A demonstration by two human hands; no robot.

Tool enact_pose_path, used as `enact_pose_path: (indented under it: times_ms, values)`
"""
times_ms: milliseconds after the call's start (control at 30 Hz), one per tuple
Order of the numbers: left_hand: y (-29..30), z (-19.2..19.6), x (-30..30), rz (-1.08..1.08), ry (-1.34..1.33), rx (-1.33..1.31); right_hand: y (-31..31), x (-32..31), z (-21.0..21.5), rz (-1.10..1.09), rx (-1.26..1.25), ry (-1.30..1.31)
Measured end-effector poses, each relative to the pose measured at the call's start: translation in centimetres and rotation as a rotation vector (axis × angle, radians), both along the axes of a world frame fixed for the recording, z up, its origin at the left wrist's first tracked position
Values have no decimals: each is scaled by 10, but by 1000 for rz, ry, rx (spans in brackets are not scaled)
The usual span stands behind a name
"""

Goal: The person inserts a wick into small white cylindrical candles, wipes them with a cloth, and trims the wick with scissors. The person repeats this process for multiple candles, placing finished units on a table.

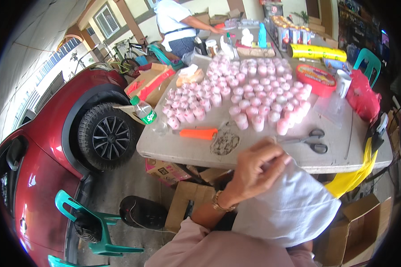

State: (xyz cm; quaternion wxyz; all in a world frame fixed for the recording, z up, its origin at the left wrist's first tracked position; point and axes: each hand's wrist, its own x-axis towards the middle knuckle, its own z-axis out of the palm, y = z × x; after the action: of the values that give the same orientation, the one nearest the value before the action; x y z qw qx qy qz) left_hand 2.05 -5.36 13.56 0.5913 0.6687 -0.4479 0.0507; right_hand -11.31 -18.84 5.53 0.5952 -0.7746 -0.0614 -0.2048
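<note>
My left hand (pixel 258 171), with a gold-coloured bracelet or watch at the wrist, is closed on the upper edge of a white cloth (pixel 289 207). The cloth hangs in front of me at the table's near edge. A small bit of my right arm (pixel 306 246) shows below the cloth, which hides my right hand. Just beyond the left hand, black-handled scissors (pixel 317 147) lie on the pale table (pixel 173 149). To its left are an orange-handled tool (pixel 198 133) and a dark, mottled patch (pixel 225 140). Many small pink-and-white cylinders (pixel 257 121) stand close together farther back.
A clear bottle with a green cap (pixel 142 109) stands at the table's left edge. On the right are a red oval tub (pixel 315 79), a white mug (pixel 342 83) and a yellow bag (pixel 354 171). Left sits a red car (pixel 53 178); a person (pixel 176 22) stands across the table.
</note>
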Motion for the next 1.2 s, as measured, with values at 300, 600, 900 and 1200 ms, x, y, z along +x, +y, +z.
enact_pose_path:
  times_ms: [300,600,900,1200]
  values:
    - [-23,-64,5,-107,26,297,19,16,-45,171,548,249]
    - [35,-57,7,-627,1053,-24,26,30,-73,145,1044,242]
    - [44,-97,-7,-688,1307,62,33,17,-81,449,1265,433]
    - [57,-112,-5,-623,1211,133,41,22,-73,405,1307,623]
